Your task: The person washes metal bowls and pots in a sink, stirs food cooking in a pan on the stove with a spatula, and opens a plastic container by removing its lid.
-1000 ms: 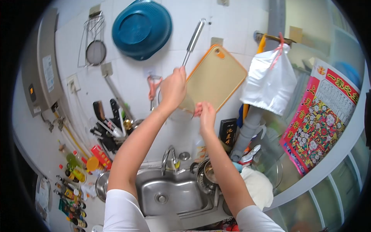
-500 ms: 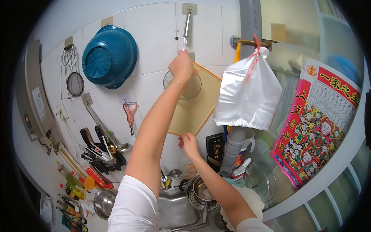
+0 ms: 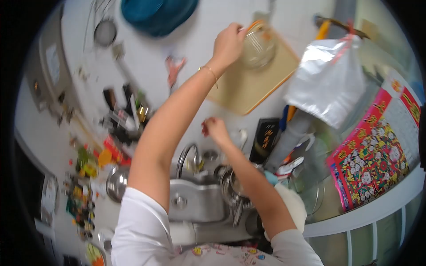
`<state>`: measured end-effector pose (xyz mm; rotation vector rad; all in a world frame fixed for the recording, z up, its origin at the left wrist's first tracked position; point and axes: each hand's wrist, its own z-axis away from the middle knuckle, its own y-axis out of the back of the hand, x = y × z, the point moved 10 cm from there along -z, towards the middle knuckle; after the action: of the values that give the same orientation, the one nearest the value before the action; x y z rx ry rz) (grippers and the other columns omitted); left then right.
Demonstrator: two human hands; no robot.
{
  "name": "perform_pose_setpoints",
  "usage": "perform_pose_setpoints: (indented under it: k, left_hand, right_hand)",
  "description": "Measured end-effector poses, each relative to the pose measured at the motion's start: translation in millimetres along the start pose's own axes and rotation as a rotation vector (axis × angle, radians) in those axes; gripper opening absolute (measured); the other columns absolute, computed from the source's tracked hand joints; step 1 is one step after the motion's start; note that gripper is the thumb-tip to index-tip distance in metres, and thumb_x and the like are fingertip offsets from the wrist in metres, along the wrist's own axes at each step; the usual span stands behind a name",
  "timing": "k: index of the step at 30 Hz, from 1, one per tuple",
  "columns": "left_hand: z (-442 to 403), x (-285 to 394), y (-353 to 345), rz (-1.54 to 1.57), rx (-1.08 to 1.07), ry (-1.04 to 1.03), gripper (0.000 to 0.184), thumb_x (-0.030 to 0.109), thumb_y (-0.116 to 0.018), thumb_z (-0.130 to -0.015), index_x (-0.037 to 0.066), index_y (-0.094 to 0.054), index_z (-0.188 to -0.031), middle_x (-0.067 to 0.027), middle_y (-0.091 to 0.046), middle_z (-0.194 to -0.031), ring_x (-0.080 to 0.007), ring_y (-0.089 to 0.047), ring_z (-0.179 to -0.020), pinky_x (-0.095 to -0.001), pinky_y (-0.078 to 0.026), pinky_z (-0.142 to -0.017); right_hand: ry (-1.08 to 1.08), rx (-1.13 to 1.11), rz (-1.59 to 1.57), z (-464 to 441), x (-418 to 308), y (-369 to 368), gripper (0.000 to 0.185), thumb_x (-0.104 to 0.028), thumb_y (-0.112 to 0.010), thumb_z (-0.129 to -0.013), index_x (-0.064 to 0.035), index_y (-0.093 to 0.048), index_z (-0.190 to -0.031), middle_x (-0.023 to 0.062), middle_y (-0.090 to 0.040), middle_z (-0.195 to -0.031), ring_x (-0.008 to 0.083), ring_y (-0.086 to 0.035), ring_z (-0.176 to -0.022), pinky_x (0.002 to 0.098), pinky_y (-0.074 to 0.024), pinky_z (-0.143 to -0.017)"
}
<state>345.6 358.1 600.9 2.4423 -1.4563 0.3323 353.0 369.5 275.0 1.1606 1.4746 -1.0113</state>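
Note:
My left hand [image 3: 228, 43] is raised at the wall with its fingers curled together, and whatever they may hold is hidden. Just right of it, the round mesh strainer [image 3: 258, 48] hangs in front of the tan cutting board [image 3: 248, 84], which has an orange edge. The strainer's handle rises above it, clear of my fingers. Lower down, below the board's left part, my right hand [image 3: 215, 129] is in the air, loosely bent and slightly open, with nothing visible in it. The view is blurred by motion.
A blue basin [image 3: 157, 15], a small strainer [image 3: 105, 32] and a pink peeler [image 3: 174, 71] hang on the wall. A white plastic bag [image 3: 326, 80] hangs at right. Below are the sink [image 3: 197, 204], pots [image 3: 228, 186], a black box [image 3: 265, 139] and a knife holder [image 3: 126, 131].
My left hand has left the strainer's handle and is now beside the mesh. My right hand has drawn away from the cutting board's lower edge. The view has tilted and shifted.

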Motion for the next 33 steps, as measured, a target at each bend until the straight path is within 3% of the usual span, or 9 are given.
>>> perform_pose_setpoints:
  k: [6, 10, 12, 13, 16, 21, 25, 28, 33]
  left_hand:
    - [181.9, -51.1, 158.5, -0.131, -0.258, 0.43, 0.034, 0.032, -0.06, -0.086, 0.002, -0.063, -0.071, -0.0147, -0.061, -0.063, -0.024, -0.058, -0.055, -0.0341, -0.045, -0.057]
    - [403.5, -125.3, 296.0, 0.089, -0.019, 1.08, 0.048, 0.044, -0.057, -0.091, 0.006, -0.055, -0.061, 0.0, -0.051, -0.055, -0.0081, -0.047, -0.052, -0.0234, -0.037, -0.049]
    - [533.0, -155.1, 362.3, 0.097, 0.034, 1.377, 0.051, 0.051, -0.056, -0.09, 0.009, -0.052, -0.063, 0.0003, -0.051, -0.056, -0.0084, -0.049, -0.05, -0.0204, -0.037, -0.046]
    - [591.8, -157.5, 396.0, 0.131, 0.264, 1.6, 0.05, 0.047, -0.055, -0.092, 0.004, -0.056, -0.066, -0.0009, -0.052, -0.056, -0.01, -0.047, -0.045, -0.0231, -0.036, -0.042]
    - [721.2, -175.5, 482.3, 0.049, 0.463, 1.892, 0.059, 0.049, -0.057, -0.09, -0.01, -0.051, -0.09, -0.0141, -0.057, -0.078, -0.0247, -0.062, -0.061, -0.0326, -0.058, -0.055]
    - [749.5, -238.4, 518.6, 0.429, 0.8, 1.734, 0.055, 0.033, -0.059, -0.092, -0.016, -0.043, -0.112, -0.02, -0.06, -0.095, -0.0307, -0.066, -0.079, -0.033, -0.061, -0.066]
    - [739.5, -260.5, 524.7, 0.381, 0.771, 1.651, 0.034, 0.009, -0.049, -0.092, -0.013, -0.043, -0.116, -0.0197, -0.06, -0.1, -0.027, -0.066, -0.08, -0.0319, -0.061, -0.065]
    - [720.7, -236.0, 534.0, 0.128, 0.618, 1.496, 0.029, 0.007, -0.049, -0.091, -0.008, -0.046, -0.116, -0.0184, -0.061, -0.099, -0.0262, -0.066, -0.08, -0.0334, -0.062, -0.064]
    - [674.2, -167.4, 523.3, -0.292, 0.26, 1.203, 0.032, 0.007, -0.052, -0.092, -0.005, -0.045, -0.12, -0.0113, -0.063, -0.089, -0.0168, -0.062, -0.074, -0.0265, -0.052, -0.065]
  right_hand:
    - [-0.383, -0.428, 0.168, 54.8, 28.7, -131.0, 0.022, -0.023, -0.052, -0.088, -0.0015, -0.059, -0.09, 0.009, -0.062, -0.071, 0.0157, -0.06, -0.057, 0.0296, -0.0495, -0.053]
    - [-0.398, -0.589, 0.309, 95.9, 81.6, -212.5, 0.02, -0.021, -0.054, -0.087, -0.0017, -0.059, -0.087, 0.0079, -0.063, -0.074, 0.0154, -0.063, -0.068, 0.0265, -0.0479, -0.062]
    - [-0.13, -0.582, 0.394, 111.8, 116.9, -240.8, 0.02, -0.021, -0.056, -0.085, -0.0009, -0.06, -0.087, 0.0075, -0.064, -0.077, 0.0152, -0.062, -0.072, 0.0248, -0.046, -0.065]
    - [-0.222, -0.525, 0.285, 123.0, 128.8, -247.6, 0.022, -0.02, -0.059, -0.084, 0.0014, -0.062, -0.088, 0.007, -0.064, -0.081, 0.0144, -0.059, -0.075, 0.0249, -0.0438, -0.067]
    - [-0.098, -0.252, 0.388, 136.7, 199.2, -239.2, 0.023, -0.019, -0.061, -0.083, 0.0015, -0.064, -0.092, 0.0065, -0.064, -0.081, 0.013, -0.056, -0.073, 0.0266, -0.0439, -0.066]
    - [-0.383, -0.186, 0.299, 181.8, 239.5, -236.4, 0.023, -0.019, -0.056, -0.087, 0.0022, -0.065, -0.092, 0.0072, -0.064, -0.082, 0.0125, -0.057, -0.075, 0.0274, -0.0442, -0.068]
    - [-0.438, -0.033, 0.168, 204.6, 266.9, -213.1, 0.027, -0.02, -0.051, -0.09, 0.0027, -0.065, -0.091, 0.0065, -0.064, -0.084, 0.0124, -0.056, -0.077, 0.0267, -0.043, -0.071]
    - [-0.52, -0.034, 0.117, 221.4, 287.3, -198.8, 0.029, -0.023, -0.052, -0.091, 0.0021, -0.066, -0.097, 0.0092, -0.067, -0.099, 0.0167, -0.057, -0.101, 0.0291, -0.0403, -0.089]
    - [-0.43, -0.01, 0.214, 236.4, 274.8, -174.4, 0.027, -0.021, -0.052, -0.091, 0.002, -0.066, -0.097, 0.0087, -0.066, -0.093, 0.0152, -0.058, -0.088, 0.0264, -0.0432, -0.08]
